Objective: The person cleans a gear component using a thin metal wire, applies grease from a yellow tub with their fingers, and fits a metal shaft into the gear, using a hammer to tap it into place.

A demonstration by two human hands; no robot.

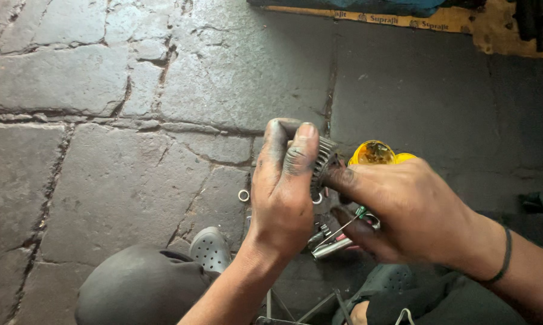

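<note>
The left hand (282,195) and the right hand (404,207) meet above the stone floor (103,180), both blackened with grease. Between them is a toothed metal gear (325,159), held in the air over a small heap of parts near the lower middle of the floor. The left hand is closed around the gear's near face, thumb and forefinger pressed over the top. The right hand pinches the gear's far side with its fingertips, and its lower fingers are curled around a thin screwdriver (346,225) with a green collar.

Judgement on handling: the gear is greasy, so pressure belongs on the toothed rim rather than the flat faces. The two hands should oppose each other squarely to prevent a slip. Keeping the screwdriver tucked along the palm keeps its tip clear of the teeth.

A steel washer (244,195) lies on the floor just left of the left wrist. A yellow translucent cup (374,153) sits behind the right hand's knuckles. A grey perforated clog (209,248) shows below the left forearm.

Limits of view: the gear's bore and most of its body are covered by the left hand. Any shaft attached to it cannot be determined. The metal pieces beneath the hands, including a bright cylindrical one (331,248), are too overlapped to identify. The yellow cup's base is hidden.
</note>
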